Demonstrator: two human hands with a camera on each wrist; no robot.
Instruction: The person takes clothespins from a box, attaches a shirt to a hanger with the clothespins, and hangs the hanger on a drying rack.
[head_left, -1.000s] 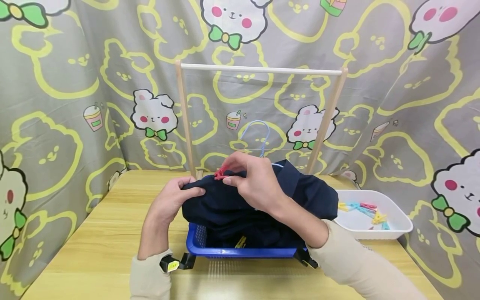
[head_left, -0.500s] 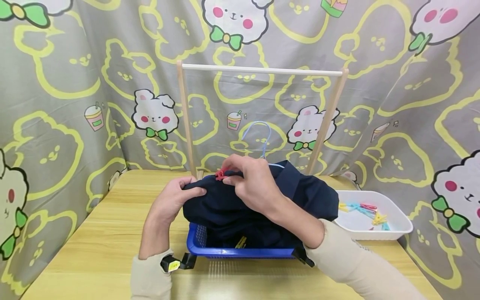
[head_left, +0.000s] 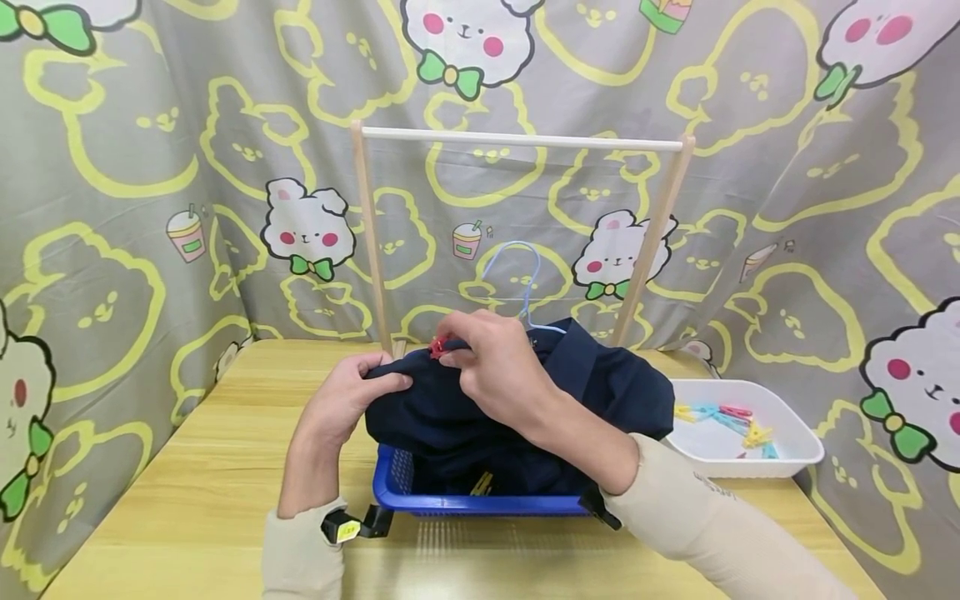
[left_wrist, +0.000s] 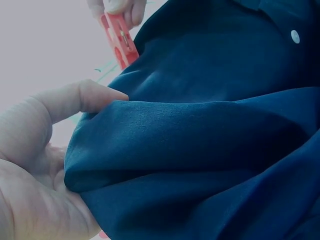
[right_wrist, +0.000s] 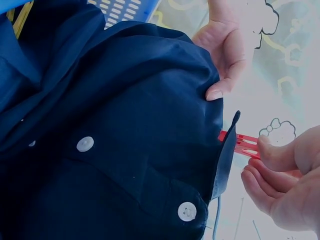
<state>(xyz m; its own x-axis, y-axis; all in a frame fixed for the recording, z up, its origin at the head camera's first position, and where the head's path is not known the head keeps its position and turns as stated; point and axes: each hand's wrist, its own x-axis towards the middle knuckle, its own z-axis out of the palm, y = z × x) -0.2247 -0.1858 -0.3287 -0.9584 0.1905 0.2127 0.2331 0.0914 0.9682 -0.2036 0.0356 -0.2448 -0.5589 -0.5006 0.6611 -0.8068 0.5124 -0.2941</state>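
In the head view, the red clothespin [head_left: 437, 347] is located at the upper edge of the navy button-front shirt [head_left: 630, 383], left of the right hand's fingertips and just beyond the left hand's thumb. The right hand [head_left: 498, 362] is the nearer of the two and pinches it; its forearm slants up and leftward over the shirt, back of the hand uppermost. The left hand [head_left: 352, 392] grips the shirt edge, forearm nearly upright in the picture. The shirt, with the light-blue hanger [head_left: 529, 283] at its collar, lies over the blue basket [head_left: 480, 504]. In the left wrist view, the clothespin's long axis runs steeply from the right fingertips down to the fabric edge, apart from the left thumb, which lies on the cloth. In the right wrist view, the long axis points from thumb and fingers towards the shirt; red plastic shows on both sides of a narrow raised flap. Whether the jaws clamp the cloth cannot be determined.
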